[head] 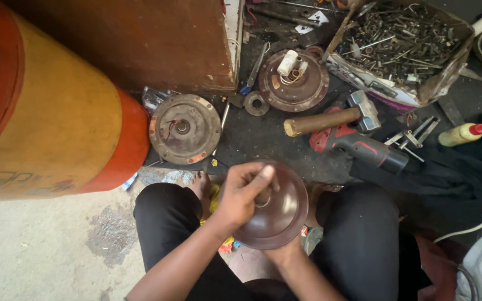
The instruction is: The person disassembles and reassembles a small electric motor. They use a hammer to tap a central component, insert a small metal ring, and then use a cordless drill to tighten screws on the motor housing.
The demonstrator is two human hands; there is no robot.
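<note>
Left hand [244, 192] pinched a small ring at the hub of a brown dome cover [283, 214], fingers closed on it from above. Right hand [283, 252] sat under the cover, mostly hidden, so its grip could not be told; it seemed to steady the cover over the lap. Nearby on the floor lay 2 rusty discs [185, 128] [294, 81], a hammer [333, 118] and a red drill [358, 145], within reach.

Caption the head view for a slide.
Left hand fingers the hub of a brown round cover, hammer lying beyond.
</note>
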